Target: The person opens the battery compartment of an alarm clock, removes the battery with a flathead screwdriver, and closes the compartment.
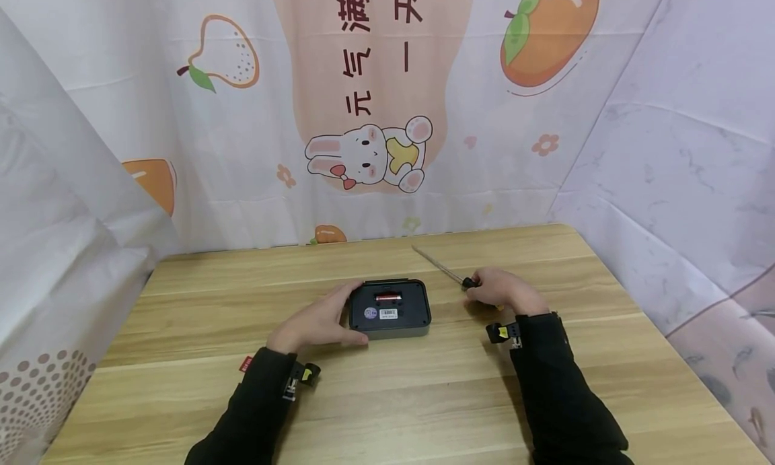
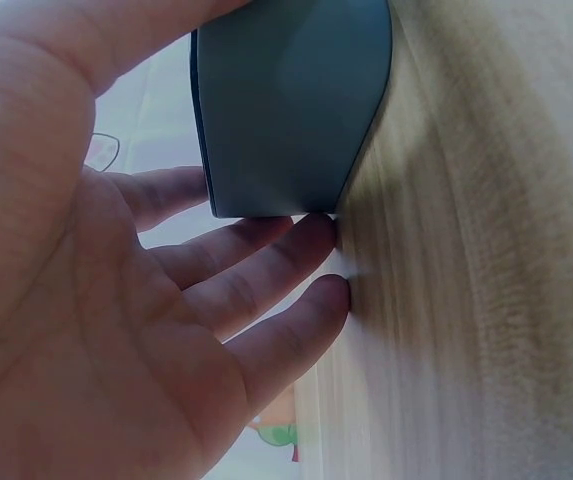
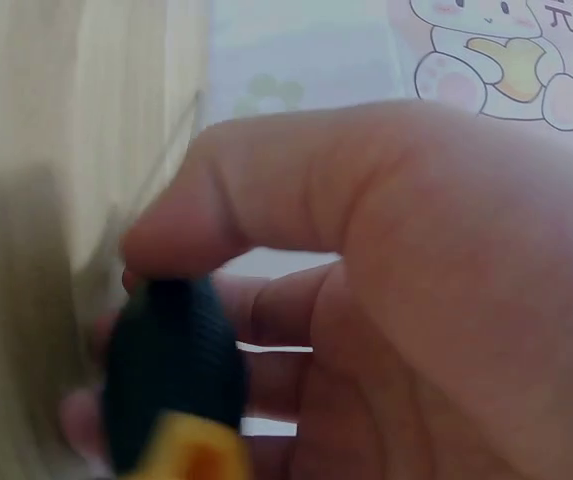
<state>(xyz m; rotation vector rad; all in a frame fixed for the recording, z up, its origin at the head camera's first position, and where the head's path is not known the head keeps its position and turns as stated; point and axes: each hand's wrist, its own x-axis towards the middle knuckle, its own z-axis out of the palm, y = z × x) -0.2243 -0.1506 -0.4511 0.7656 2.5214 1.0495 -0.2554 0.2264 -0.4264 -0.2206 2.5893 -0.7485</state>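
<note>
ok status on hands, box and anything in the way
Left hand holds black box at its left end. Right hand grips screwdriver. Battery-like cylinder in box's upper face. Nothing seen covering that face.

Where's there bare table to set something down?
Bare table lies between the black sleeves, nearer than the black box, and left of the left hand. It's crowded around the box and where the right hand grips the screwdriver.

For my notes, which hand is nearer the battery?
Left: the left hand holds the left end of the device, beside the battery; the right hand is farther, to its right, gripping the screwdriver.
</note>
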